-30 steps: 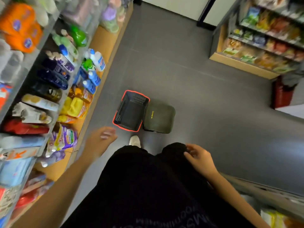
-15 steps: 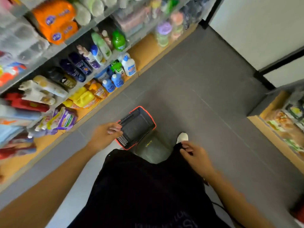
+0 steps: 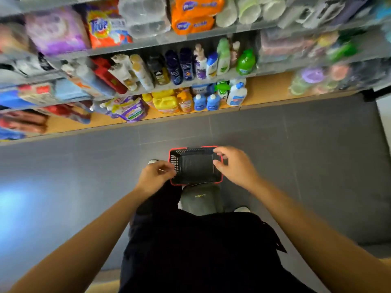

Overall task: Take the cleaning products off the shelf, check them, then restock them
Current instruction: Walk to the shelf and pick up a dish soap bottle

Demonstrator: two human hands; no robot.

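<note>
- Two bare forearms are stretched forward, one on each side of black clothing.
- One left hand (image 3: 155, 178) is held at the basket's left rim, with the fingers curled close together. Blur hides whether the rim is pinched.
- One right hand (image 3: 234, 166) is arched over the far right corner, with the fingers bent and slightly spread. A firm grip cannot be told.
- One rectangular basket (image 3: 195, 168) of black plastic mesh with a red rim is seen between the hands.
- One rounded grey-green object (image 3: 201, 199) is set against the basket's near side.
- A floor (image 3: 296, 144) of matte grey tiles lies beyond.
- The cleaning products are found on the shelf, well apart from both hands. On the wooden bottom board (image 3: 268, 89) stand two small blue bottles (image 3: 200, 101), one white bottle (image 3: 236, 96) with a blue cap, one squat yellow jug (image 3: 166, 103) and one purple pouch (image 3: 133, 111).
- One level up are two dark blue bottles (image 3: 174, 67) and one glossy round green bottle (image 3: 245, 62).
- Highest, two soft orange packs (image 3: 194, 13) are stacked.
</note>
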